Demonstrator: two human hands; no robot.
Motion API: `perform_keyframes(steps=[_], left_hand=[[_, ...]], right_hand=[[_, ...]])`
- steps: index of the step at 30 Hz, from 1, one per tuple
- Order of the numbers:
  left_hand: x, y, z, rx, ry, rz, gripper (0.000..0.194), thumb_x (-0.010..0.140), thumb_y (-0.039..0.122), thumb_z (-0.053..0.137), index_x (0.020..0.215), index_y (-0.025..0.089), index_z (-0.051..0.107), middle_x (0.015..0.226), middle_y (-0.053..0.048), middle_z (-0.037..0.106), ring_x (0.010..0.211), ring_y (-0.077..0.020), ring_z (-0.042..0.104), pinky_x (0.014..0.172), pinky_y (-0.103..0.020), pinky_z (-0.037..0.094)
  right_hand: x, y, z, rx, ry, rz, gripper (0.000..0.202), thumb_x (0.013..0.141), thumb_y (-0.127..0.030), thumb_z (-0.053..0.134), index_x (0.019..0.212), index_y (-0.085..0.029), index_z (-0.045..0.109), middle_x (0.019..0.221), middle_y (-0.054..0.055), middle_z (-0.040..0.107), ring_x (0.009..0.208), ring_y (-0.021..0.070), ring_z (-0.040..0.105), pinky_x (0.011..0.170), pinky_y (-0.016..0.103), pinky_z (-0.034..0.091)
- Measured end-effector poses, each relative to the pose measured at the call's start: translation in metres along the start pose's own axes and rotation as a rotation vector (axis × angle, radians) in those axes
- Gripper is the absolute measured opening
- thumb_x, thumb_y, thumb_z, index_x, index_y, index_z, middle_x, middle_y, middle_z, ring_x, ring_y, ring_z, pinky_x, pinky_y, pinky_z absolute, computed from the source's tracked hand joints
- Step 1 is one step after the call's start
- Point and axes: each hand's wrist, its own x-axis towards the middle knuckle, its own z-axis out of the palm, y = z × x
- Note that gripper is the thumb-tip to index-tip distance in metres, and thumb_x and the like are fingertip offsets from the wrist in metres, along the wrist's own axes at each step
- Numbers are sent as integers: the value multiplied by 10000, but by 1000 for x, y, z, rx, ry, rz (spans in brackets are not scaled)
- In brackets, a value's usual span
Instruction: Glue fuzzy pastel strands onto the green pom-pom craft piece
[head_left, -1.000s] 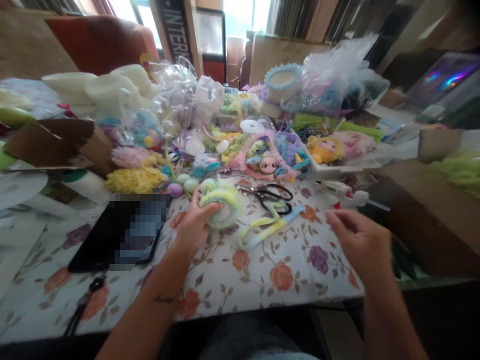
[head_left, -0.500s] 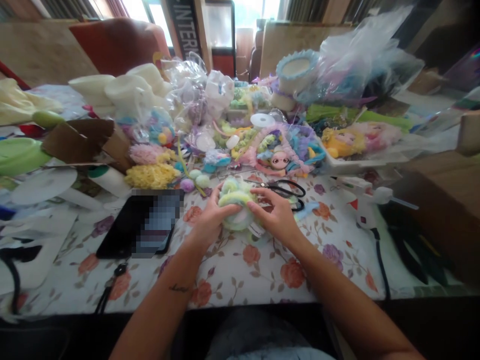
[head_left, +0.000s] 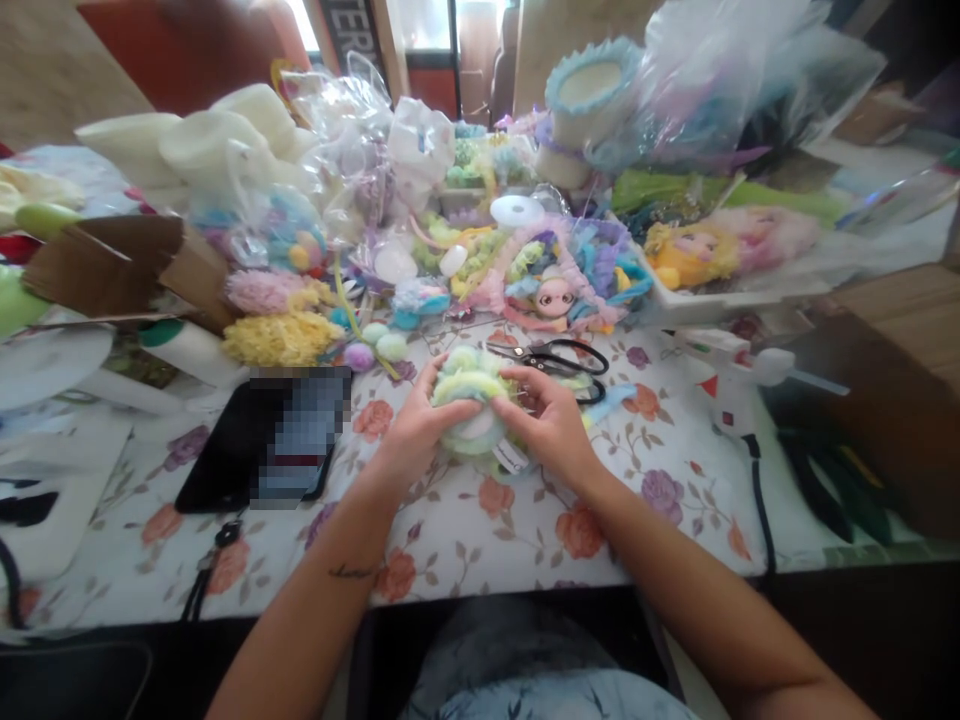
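Note:
Between my hands is a fuzzy pastel yellow-green and blue plush piece [head_left: 471,432], rounded, with a small white tag [head_left: 511,457] hanging at its lower right. My left hand [head_left: 421,418] is closed around its left side, thumb across the front. On the right side my right hand [head_left: 546,415] grips it, with thumb and fingers pressed to the fuzzy surface. Black-handled scissors [head_left: 559,358] lie just beyond my right hand. A strip of pale blue and yellow fuzzy material [head_left: 616,402] rests to the right of that hand.
A phone [head_left: 225,440] lies on the flowered tablecloth [head_left: 480,560] at left. At right stands a white glue gun [head_left: 724,385] with a black cord. Behind are a doll face [head_left: 555,296], pompoms [head_left: 373,345], a tray of dolls [head_left: 720,300], a cardboard box [head_left: 105,265] and plastic bags.
The camera view has shifted slightly down and to the right. Both hands keep hold of the plush piece, with only slight movement of the fingers.

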Motion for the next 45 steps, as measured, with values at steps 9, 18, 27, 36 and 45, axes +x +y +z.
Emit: perform_keyframes(steps=[9, 18, 27, 36, 45], left_hand=[[-1, 1, 3, 52, 23, 17, 894, 602, 259, 963, 1399, 229, 559, 1043, -36, 748, 832, -194, 704, 700, -254, 564], [0, -1, 0, 109, 11, 49, 855, 637, 224, 944, 1409, 252, 576, 1081, -24, 739, 857, -185, 698, 696, -239, 551], [-1, 0, -1, 229, -8, 42, 854, 629, 227, 916, 1420, 272, 596, 1175, -44, 731, 890, -199, 692, 706, -246, 546], [-3, 1, 2, 238, 7, 46, 857, 605, 224, 920, 1403, 260, 610, 1158, -48, 725, 861, -193, 678, 684, -246, 543], [-6, 4, 6, 232, 18, 4, 921, 602, 243, 920, 1453, 251, 569, 1202, -63, 721, 812, -174, 667, 669, -253, 547]], right_hand=[[2, 2, 1, 42, -5, 49, 360, 798, -455, 740, 1073, -223, 718, 971, 52, 759, 855, 224, 682, 662, 314, 513], [5, -3, -7, -5, -51, 24, 346, 793, -494, 739, 997, -221, 681, 977, 43, 722, 822, 199, 620, 729, 325, 491], [9, -5, -10, -3, -88, 19, 312, 751, -472, 777, 799, -236, 578, 765, -36, 585, 635, 126, 458, 615, 282, 403], [10, 1, -8, 63, -85, 38, 382, 787, -524, 805, 745, -232, 562, 712, -52, 528, 599, 109, 400, 563, 268, 341], [9, 0, -7, 87, -73, 49, 401, 784, -523, 825, 727, -231, 557, 714, -49, 531, 615, 114, 408, 581, 276, 342]])
